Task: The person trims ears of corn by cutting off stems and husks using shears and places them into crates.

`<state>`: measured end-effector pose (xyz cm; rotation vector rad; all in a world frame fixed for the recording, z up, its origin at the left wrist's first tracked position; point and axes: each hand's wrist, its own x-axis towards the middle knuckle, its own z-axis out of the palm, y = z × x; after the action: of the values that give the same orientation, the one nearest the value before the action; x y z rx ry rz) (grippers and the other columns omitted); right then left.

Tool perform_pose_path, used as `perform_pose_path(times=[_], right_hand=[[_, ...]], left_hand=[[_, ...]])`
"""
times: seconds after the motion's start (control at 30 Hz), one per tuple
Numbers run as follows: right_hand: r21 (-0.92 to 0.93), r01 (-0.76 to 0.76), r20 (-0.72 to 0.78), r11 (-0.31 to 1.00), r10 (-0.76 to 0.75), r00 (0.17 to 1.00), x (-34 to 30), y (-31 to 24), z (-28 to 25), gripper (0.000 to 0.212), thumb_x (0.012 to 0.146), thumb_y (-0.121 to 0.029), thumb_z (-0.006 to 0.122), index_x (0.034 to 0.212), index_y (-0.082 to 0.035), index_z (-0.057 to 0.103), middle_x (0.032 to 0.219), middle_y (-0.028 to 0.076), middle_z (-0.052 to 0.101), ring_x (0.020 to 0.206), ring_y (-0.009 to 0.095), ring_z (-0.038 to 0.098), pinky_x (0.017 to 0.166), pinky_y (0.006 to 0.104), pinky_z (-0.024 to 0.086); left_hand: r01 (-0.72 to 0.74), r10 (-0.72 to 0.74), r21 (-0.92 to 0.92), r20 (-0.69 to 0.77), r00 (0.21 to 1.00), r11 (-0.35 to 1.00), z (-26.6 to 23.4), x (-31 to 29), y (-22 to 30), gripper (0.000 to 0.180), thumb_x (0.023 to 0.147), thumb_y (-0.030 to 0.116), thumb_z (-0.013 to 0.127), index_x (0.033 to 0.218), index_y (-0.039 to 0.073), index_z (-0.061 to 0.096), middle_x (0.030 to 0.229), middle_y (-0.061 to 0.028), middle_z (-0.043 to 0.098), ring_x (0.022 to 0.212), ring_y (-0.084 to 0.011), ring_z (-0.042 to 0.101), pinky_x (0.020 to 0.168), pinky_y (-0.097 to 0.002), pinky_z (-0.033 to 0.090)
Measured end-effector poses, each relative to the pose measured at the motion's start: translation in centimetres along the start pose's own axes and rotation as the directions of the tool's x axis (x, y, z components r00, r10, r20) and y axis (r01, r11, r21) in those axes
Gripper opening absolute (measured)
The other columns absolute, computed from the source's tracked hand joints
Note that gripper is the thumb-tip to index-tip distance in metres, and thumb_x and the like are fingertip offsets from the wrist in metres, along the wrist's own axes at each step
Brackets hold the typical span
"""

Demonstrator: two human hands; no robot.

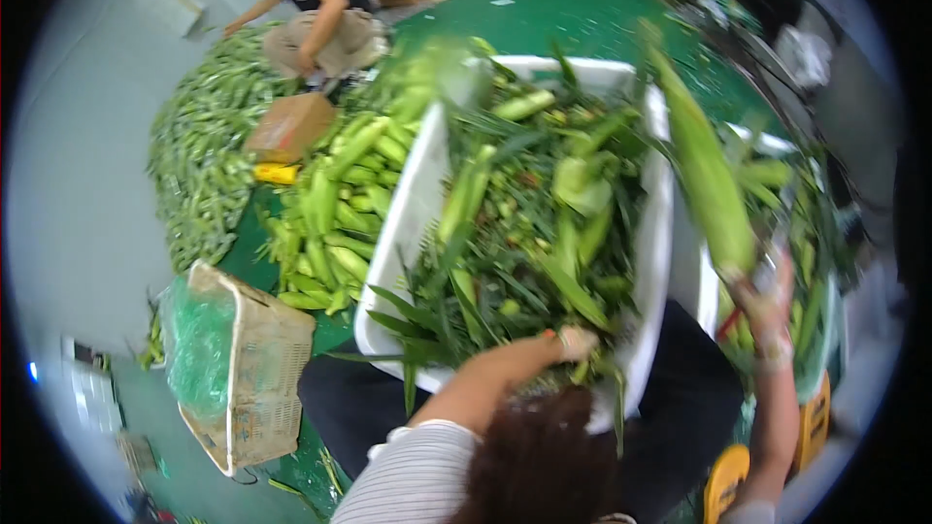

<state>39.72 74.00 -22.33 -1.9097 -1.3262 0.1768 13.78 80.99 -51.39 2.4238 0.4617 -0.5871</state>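
A long ear of corn (697, 160) in its green husk stands upright, tip toward the top, at the right of the white tub. My right hand (769, 306), in a pale glove, is closed around its lower end. A small red piece shows beside that hand; I cannot make out what it belongs to. My left hand (575, 343) reaches inside the near end of the white tub (656, 262), low among green husks and leaves (515, 223). Its fingers are partly hidden and blurred, so a grip does not show.
Husked-on corn (354, 199) is heaped left of the tub, with a larger pile (209, 141) beyond. A person (325, 15) squats there near a cardboard box (291, 126). A beige crate (262, 369) with green plastic stands at left. More corn (806, 262) lies at right.
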Motion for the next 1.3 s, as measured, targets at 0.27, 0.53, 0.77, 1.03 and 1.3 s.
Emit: perform_pose_path(times=[0.27, 0.53, 0.77, 1.03, 1.3], right_hand=[[0.259, 0.387, 0.001, 0.885, -0.401, 0.916, 0.0, -17.2, 4.6, 0.065, 0.060, -0.021, 0.076, 0.112, 0.000, 0.043, 0.088, 0.017, 0.057, 0.080, 0.033, 0.059, 0.070, 0.0386, 0.048], [0.201, 0.416, 0.160, 0.887, -0.449, 0.879, -5.8, -21.5, 12.9, 0.057, 0.067, -0.031, 0.073, 0.107, 0.000, 0.046, 0.090, 0.018, 0.055, 0.082, 0.037, 0.055, 0.072, 0.0421, 0.045], [0.356, -0.025, 0.447, 0.934, -0.147, 0.882, -4.1, -19.1, 15.0, 0.045, 0.066, -0.025, 0.074, 0.099, 0.000, 0.055, 0.083, 0.015, 0.063, 0.073, 0.026, 0.061, 0.069, 0.0339, 0.050], [-0.129, -0.188, 0.551, 0.974, 0.228, 0.802, -2.4, -18.6, 13.3, 0.053, 0.068, -0.033, 0.074, 0.103, 0.002, 0.054, 0.089, 0.021, 0.063, 0.084, 0.033, 0.062, 0.077, 0.0388, 0.049], [0.154, -0.297, 0.716, 0.942, 0.101, 0.691, -7.6, -19.4, 13.0, 0.081, 0.063, -0.044, 0.076, 0.117, 0.007, 0.041, 0.101, 0.022, 0.056, 0.096, 0.031, 0.055, 0.087, 0.0339, 0.044]], left_hand=[[0.038, -0.159, -0.252, -0.479, 0.863, 0.967, -19.5, -20.1, 5.4, 0.039, 0.076, 0.021, 0.062, 0.112, 0.007, 0.061, 0.108, -0.0162, 0.060, 0.104, -0.0280, 0.056, 0.089, -0.0361, 0.045], [-0.852, -0.740, -0.515, -0.536, 0.407, -0.096, -26.0, -29.9, 3.3, 0.023, 0.084, 0.013, 0.063, 0.105, 0.005, 0.055, 0.086, -0.0128, 0.063, 0.079, -0.0271, 0.061, 0.074, -0.0410, 0.050], [-0.825, -0.716, -0.416, -0.432, 0.548, -0.381, -24.7, -32.0, -1.7, 0.023, 0.078, 0.016, 0.066, 0.093, 0.005, 0.053, 0.092, -0.0181, 0.060, 0.085, -0.0345, 0.059, 0.083, -0.0510, 0.048], [-0.899, -0.785, -0.274, -0.443, 0.433, -0.341, -25.6, -31.4, -3.8, 0.034, 0.076, 0.032, 0.069, 0.086, 0.005, 0.051, 0.085, -0.0132, 0.058, 0.087, -0.0351, 0.058, 0.089, -0.0487, 0.049], [-0.968, -0.892, -0.091, -0.377, 0.250, -0.233, -26.8, -31.2, -4.8, 0.034, 0.073, 0.037, 0.058, 0.080, 0.003, 0.054, 0.091, -0.0160, 0.063, 0.087, -0.0325, 0.061, 0.087, -0.0490, 0.048]])
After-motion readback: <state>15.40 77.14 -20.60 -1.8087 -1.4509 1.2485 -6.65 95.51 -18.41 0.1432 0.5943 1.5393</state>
